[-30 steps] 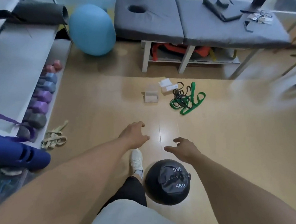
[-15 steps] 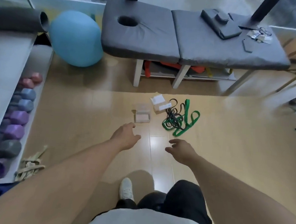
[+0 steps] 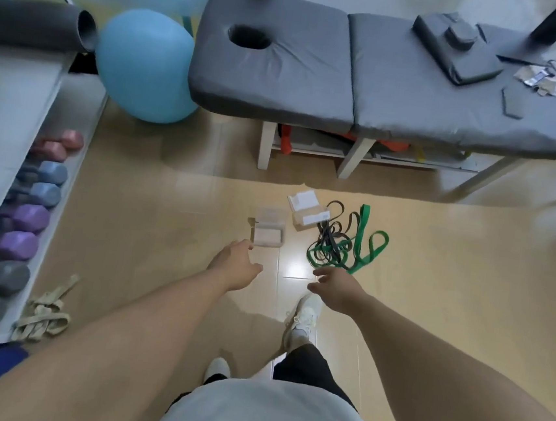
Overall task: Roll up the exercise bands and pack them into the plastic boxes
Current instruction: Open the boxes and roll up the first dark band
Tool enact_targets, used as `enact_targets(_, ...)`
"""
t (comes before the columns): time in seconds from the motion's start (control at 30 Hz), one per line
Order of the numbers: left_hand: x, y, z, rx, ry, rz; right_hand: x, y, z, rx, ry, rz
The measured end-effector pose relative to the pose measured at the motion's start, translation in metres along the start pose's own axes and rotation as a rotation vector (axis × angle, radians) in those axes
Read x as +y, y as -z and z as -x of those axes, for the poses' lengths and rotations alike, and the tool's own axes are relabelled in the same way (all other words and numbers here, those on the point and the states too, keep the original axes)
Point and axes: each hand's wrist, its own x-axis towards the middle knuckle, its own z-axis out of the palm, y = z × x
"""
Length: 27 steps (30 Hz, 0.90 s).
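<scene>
A tangled green exercise band (image 3: 365, 242) and a thinner black band (image 3: 330, 237) lie in one heap on the wooden floor. To their left stand two clear plastic boxes: an open one (image 3: 268, 231) and one with a white label (image 3: 309, 210). My left hand (image 3: 235, 265) hovers just below the open box, fingers relaxed, holding nothing. My right hand (image 3: 339, 285) hangs just below the band heap, fingers loosely spread, also empty. A beige band (image 3: 42, 311) lies bunched on the floor far left.
A grey massage table (image 3: 368, 69) stands beyond the boxes. A blue exercise ball (image 3: 144, 65) sits at its left. A rack of coloured dumbbells (image 3: 28, 213) lines the left wall. My white shoes (image 3: 303, 318) are on the floor below my hands.
I have stepped forward past the black 4 kg ball, which has left the view. The boxes and bands are now much closer to both hands; both hands stay empty.
</scene>
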Motion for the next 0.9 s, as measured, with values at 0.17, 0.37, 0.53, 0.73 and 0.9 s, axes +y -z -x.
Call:
enact_targets(0.17, 0.068, 0.016, -0.048, 0.089, 0.089, 0.044, 0.013, 0.065, -0.057, -0.084, 0.026, 0.031)
enact_targets(0.37, 0.131, 0.015, -0.095, 0.179, 0.123, 0.162, 0.012, 0.129, -0.118, -0.102, 0.069, 0.106)
enact_targets(0.53, 0.125, 0.016, -0.108, 0.168, 0.183, 0.130, -0.003, 0.141, -0.146, -0.125, 0.103, 0.131)
enact_targets(0.73, 0.107, 0.022, -0.124, 0.121, 0.192, 0.123, -0.015, 0.126, -0.149, -0.143, 0.102, 0.101)
enact_targets(0.9, 0.077, 0.002, -0.153, 0.023, 0.139, 0.119, -0.016, 0.086, -0.169, -0.124, 0.026, 0.058)
